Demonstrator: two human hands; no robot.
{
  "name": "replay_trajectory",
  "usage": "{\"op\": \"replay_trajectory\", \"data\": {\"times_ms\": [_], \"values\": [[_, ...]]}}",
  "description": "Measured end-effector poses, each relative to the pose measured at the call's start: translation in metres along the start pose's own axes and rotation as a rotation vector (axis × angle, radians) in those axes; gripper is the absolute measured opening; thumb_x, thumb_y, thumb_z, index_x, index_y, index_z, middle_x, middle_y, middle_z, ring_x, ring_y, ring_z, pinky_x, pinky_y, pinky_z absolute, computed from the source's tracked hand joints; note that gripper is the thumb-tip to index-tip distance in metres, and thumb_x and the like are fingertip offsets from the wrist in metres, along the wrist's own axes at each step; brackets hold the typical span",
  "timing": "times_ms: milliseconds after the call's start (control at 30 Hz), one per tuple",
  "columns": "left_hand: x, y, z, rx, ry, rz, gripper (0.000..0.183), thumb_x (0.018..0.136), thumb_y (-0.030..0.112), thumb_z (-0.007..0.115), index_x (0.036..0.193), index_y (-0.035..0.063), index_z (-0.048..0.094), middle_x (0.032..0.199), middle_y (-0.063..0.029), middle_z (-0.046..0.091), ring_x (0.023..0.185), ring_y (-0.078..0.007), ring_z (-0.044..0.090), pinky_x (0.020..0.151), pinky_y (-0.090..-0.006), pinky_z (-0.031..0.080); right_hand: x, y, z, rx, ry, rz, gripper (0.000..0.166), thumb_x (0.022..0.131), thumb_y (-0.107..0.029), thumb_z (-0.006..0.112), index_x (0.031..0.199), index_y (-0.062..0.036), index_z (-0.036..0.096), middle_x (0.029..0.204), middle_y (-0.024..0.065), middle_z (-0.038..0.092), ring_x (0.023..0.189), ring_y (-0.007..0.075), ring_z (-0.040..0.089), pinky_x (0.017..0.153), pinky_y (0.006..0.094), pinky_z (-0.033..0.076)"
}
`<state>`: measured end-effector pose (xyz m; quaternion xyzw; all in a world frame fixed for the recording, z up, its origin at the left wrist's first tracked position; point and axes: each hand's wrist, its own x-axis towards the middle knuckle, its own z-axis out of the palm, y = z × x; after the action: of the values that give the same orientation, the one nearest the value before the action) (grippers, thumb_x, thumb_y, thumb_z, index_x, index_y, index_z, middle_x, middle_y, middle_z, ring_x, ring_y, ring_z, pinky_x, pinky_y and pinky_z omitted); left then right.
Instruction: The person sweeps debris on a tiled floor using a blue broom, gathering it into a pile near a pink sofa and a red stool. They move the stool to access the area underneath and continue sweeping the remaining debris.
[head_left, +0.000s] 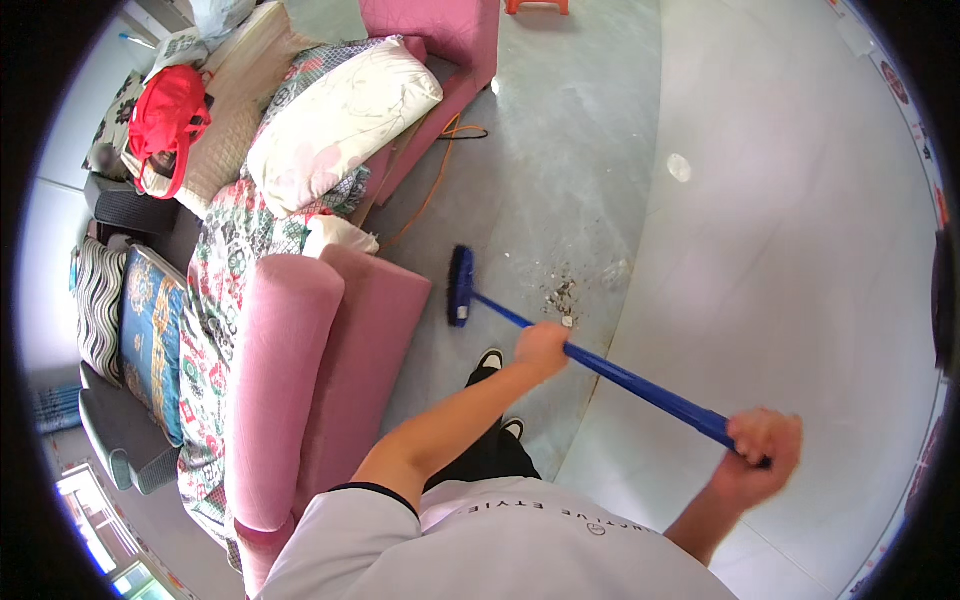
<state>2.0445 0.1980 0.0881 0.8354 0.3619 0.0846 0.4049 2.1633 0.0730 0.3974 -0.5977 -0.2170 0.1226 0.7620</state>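
Both of my hands are closed around the long blue handle (645, 390) of a push-type broom. My left hand (541, 349) grips it lower down, towards the head. At the top end, my right hand (765, 446) holds the handle near its dark tip. The blue broom head (461, 286), with dark bristles, is close to the pink sofa; whether it touches the floor I cannot tell. A small heap of dirt and scraps (561, 296) lies on the grey floor, right of the broom head and just beyond my left hand.
The pink sofa (375, 322) runs along my left, piled with a floral pillow (345, 127), patterned cloths and a red bag (169, 112). An orange cord (435, 191) trails on the floor beside it. A pale wall (750, 262) rises at right. An orange stool (537, 6) stands far ahead.
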Motion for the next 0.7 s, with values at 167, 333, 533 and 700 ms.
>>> {"op": "replay_trajectory", "data": {"times_ms": [167,333,533,700], "values": [[0.027,-0.013,0.02,-0.077,-0.031,0.089,0.017,0.074,0.023,0.066,0.068,0.0071,0.061,0.073,-0.0149,0.06,0.077,-0.0365,0.058,0.066,-0.0457,0.045,0.01,0.011,0.027,-0.156,-0.05,0.043,0.025,0.086,-0.008,0.038,0.061,-0.0089,0.036,0.048,0.0015,0.034,0.044,0.0118,0.032,0.047,0.0278,0.036],[0.078,0.02,0.026,-0.228,-0.101,0.137,0.017,0.073,0.023,0.067,0.069,0.0077,0.062,0.074,-0.0144,0.06,0.076,-0.036,0.058,0.065,-0.0443,0.045,0.027,-0.006,0.06,-0.296,-0.036,-0.106,0.029,0.087,-0.008,0.038,0.059,-0.0112,0.031,0.047,0.0012,0.032,0.044,0.0096,0.031,0.045,0.025,0.031],[0.087,0.033,-0.025,-0.171,-0.017,0.15,0.016,0.072,0.022,0.069,0.068,0.0086,0.061,0.073,-0.0128,0.06,0.076,-0.0345,0.058,0.064,-0.0427,0.045,0.028,-0.029,0.085,-0.235,0.031,-0.18,0.03,0.089,-0.013,0.04,0.062,-0.0134,0.028,0.049,-0.0009,0.027,0.047,0.0088,0.026,0.051,0.0245,0.03],[0.103,0.008,-0.076,-0.145,0.206,0.065,0.021,0.072,0.023,0.071,0.067,0.007,0.059,0.071,-0.013,0.058,0.078,-0.034,0.057,0.066,-0.0417,0.045,0.065,-0.008,0.082,-0.013,-0.14,-0.129,0.028,0.089,-0.008,0.035,0.061,-0.0122,0.03,0.044,0.0011,0.03,0.041,0.0093,0.027,0.042,0.0245,0.031]]}}
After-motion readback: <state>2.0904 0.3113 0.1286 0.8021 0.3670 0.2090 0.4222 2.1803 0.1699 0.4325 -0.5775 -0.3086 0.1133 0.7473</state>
